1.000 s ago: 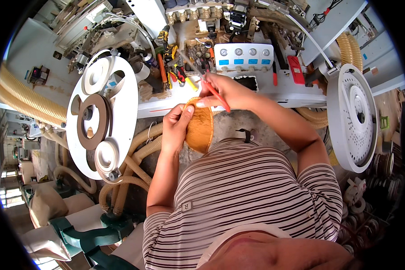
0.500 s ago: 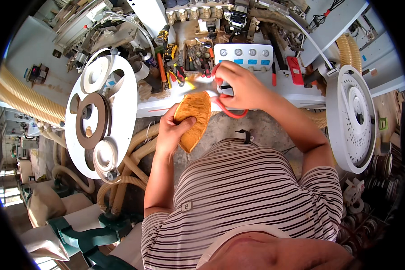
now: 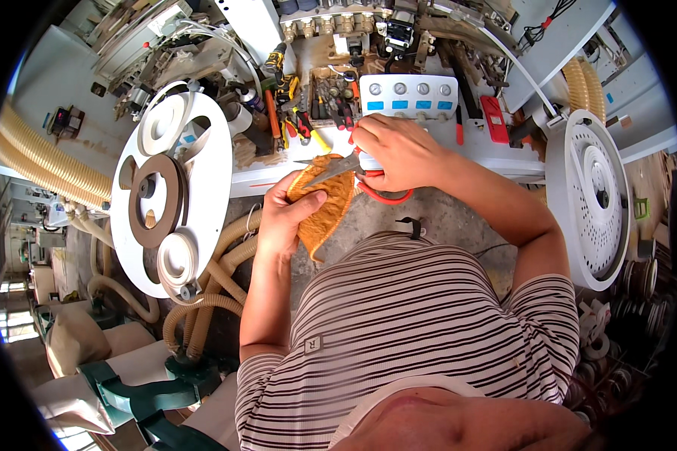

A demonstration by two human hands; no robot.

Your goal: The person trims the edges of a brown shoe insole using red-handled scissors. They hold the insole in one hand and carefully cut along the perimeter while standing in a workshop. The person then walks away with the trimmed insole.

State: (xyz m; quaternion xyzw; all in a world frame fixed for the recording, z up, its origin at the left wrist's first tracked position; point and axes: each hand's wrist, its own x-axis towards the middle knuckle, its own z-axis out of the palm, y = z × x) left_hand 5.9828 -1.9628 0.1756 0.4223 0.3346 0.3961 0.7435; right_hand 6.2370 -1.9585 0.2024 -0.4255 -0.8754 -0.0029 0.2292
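Observation:
My left hand [image 3: 289,214] pinches an orange-brown, leaf-shaped piece of fuzzy material [image 3: 325,218], which looks like leather or cloth with a pale edge. The thumb lies across its face and the fingers are behind it. My right hand [image 3: 399,154] grips red-handled scissors [image 3: 337,170], fingers through the loops. Their blades are spread at the top of the piece: one crosses in front of its face, and the tip of the other shows beyond its far left edge.
Ahead is a workbench with pliers [image 3: 302,124], a yellow drill [image 3: 276,59], and a white gauge panel [image 3: 408,96]. A white reel plate with rolls [image 3: 217,195] stands left, a white perforated disc [image 3: 578,218] right. Ribbed hoses [image 3: 203,331] run at lower left.
The scissors have come down and left from above the piece onto its upper part, with my right hand moving along. The piece has tilted slightly in my left hand.

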